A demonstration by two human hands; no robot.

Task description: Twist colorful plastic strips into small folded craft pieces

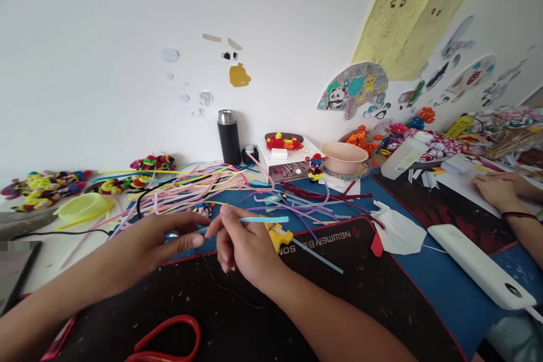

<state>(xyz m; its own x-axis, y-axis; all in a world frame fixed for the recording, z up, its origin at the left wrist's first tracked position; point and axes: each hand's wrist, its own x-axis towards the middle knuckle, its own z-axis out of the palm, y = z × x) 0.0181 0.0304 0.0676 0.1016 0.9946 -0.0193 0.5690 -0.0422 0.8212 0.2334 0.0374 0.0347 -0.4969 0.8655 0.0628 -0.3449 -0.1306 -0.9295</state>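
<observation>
A light blue pipe cleaner runs through both hands above the black desk mat. My right hand pinches it between thumb and fingers, and one end sticks out to the right. On the left, the thumb and fingers of my left hand close on the other end, partly hidden by the fingers. Behind my right hand lies a yellow tool with a label, mostly covered. Another blue pipe cleaner rests on the mat beside it. Red scissor handles show at the front edge of the view.
Many pink, yellow and purple pipe cleaners spread behind my hands. A black thermos, a small pipe-cleaner figure and a pink bowl stand near the wall. At right are a white device, a bottle and another person's hands.
</observation>
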